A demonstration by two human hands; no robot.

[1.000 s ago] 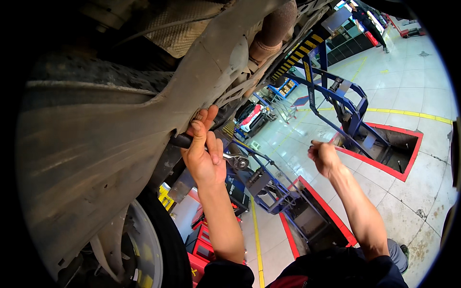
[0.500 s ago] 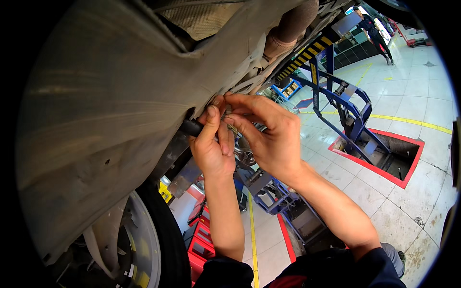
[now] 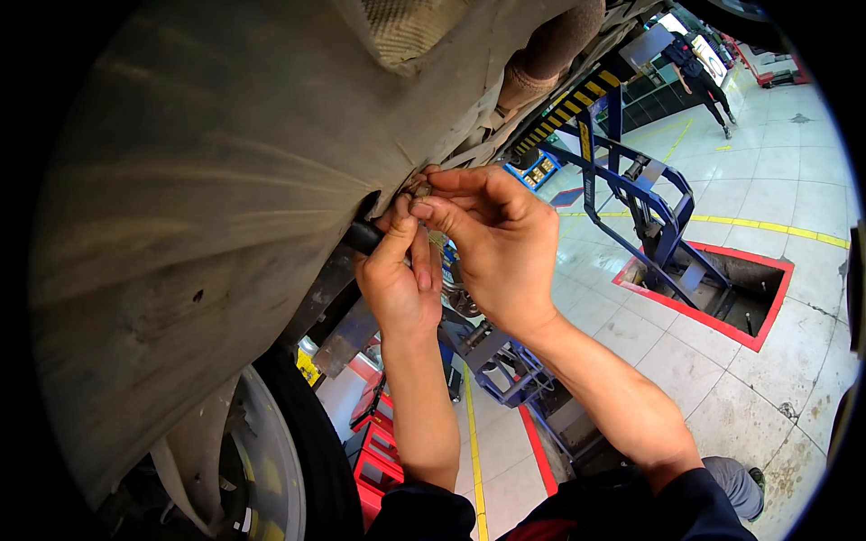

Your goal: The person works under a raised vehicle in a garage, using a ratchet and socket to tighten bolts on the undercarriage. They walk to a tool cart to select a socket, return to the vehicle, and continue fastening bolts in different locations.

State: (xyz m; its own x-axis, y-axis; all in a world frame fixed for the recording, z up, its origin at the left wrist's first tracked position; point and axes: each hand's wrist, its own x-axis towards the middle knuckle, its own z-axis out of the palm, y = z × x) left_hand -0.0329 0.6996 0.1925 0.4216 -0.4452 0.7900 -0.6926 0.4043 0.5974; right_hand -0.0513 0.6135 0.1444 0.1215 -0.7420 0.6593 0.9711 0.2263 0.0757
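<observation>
A large grey underbody panel (image 3: 207, 180) of a raised car fills the upper left. At its lower edge my left hand (image 3: 401, 279) is closed, its thumb and fingers bent up against the edge. A black, rounded cylindrical piece (image 3: 363, 236) shows beside that thumb, below a dark notch in the panel; its far end is hidden. My right hand (image 3: 510, 243) meets the left at the fingertips, thumb and forefinger pinched on something small by the panel edge. The fingers hide most of that small thing, so its kind cannot be made out.
A wheel (image 3: 271, 451) hangs at the lower left. Beyond my arms a blue scissor lift (image 3: 667, 207) stands in a red-edged floor pit (image 3: 767, 316). Red cabinets (image 3: 379, 460) are below my left arm. A rusty exhaust pipe (image 3: 559, 41) runs overhead; a person (image 3: 695, 72) is far back.
My right thumb and fingers have shifted slightly left over the left fingertips. The panel edge has flexed, with creases spreading from the notch. The far person has changed stance.
</observation>
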